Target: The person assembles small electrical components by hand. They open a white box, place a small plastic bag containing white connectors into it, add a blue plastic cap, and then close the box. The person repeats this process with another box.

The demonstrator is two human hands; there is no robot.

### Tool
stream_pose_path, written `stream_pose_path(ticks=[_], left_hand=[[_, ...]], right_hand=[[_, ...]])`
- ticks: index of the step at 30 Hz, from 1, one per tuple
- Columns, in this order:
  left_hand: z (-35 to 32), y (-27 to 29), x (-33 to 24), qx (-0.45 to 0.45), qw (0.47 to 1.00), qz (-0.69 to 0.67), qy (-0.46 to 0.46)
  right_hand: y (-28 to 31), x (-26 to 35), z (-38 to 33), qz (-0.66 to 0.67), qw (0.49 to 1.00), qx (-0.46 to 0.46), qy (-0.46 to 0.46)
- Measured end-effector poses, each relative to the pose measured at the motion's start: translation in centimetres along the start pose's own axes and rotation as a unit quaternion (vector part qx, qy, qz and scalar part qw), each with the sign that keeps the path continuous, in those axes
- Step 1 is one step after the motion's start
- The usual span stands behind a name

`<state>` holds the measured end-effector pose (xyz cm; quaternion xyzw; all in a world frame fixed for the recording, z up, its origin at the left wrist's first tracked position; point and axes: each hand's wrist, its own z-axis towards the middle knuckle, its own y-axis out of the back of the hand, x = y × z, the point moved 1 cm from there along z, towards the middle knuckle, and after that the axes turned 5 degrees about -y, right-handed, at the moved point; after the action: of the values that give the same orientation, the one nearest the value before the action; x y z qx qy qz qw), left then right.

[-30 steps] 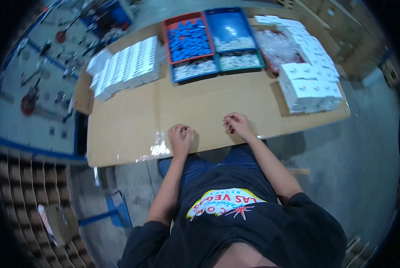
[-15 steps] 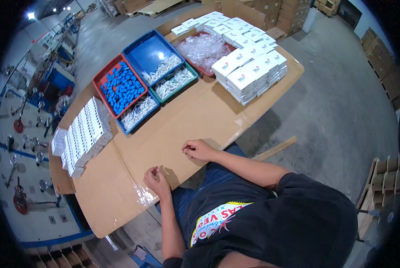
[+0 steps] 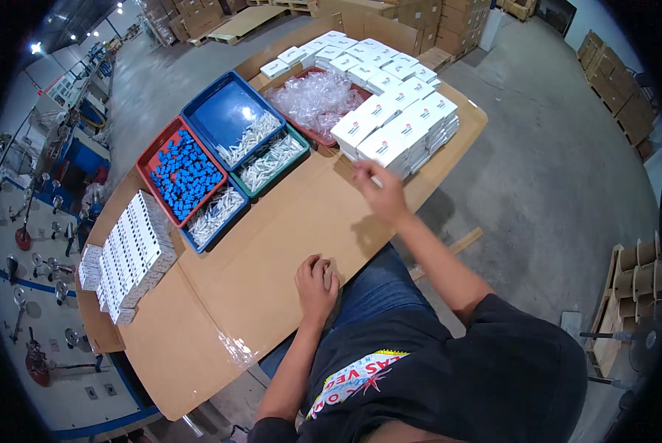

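Reaching your right hand (image 3: pixel 379 193) to small white boxes (image 3: pixel 396 131), flat, glossy, stacked in rows.
Fingers touch the nearest box, grip unclear; left hand (image 3: pixel 316 284) rests curled on cardboard table (image 3: pixel 272 244).

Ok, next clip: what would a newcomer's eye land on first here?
Probably the red plastic tray of small bright blue parts at the left of the brown cardboard-covered table, beside the blue tray. Next, the stacked white cardboard boxes at the far right, where the right hand reaches their near edge. The left hand rests curled on the table's near edge.
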<state>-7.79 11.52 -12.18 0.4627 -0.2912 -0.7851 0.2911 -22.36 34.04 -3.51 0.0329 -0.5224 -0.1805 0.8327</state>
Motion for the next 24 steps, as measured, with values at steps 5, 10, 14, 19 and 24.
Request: stream_pose_path(ticks=[5, 10, 14, 19, 24], left_hand=[[-0.2, 0.1, 0.4, 0.016, 1.000, 0.001, 0.020], [0.2, 0.0, 0.2, 0.016, 0.999, -0.006, 0.035], [0.0, 0.2, 0.4, 0.026, 0.999, -0.002, 0.040], [0.0, 0.1, 0.6, 0.019, 0.999, 0.001, 0.031], [-0.2, 0.2, 0.7, 0.017, 0.999, -0.013, 0.030]], right_hand=[[10.1, -4.2, 8.5, -0.229, 0.963, -0.135, 0.055], [16.0, -9.6, 11.8, -0.413, 0.892, -0.149, -0.106], [17.0, -11.1, 12.3, -0.419, 0.883, -0.095, -0.191], [17.7, -10.8, 12.8, -0.370, 0.892, -0.140, -0.219], [19.7, -10.8, 13.3, -0.290, 0.913, -0.193, -0.211]])
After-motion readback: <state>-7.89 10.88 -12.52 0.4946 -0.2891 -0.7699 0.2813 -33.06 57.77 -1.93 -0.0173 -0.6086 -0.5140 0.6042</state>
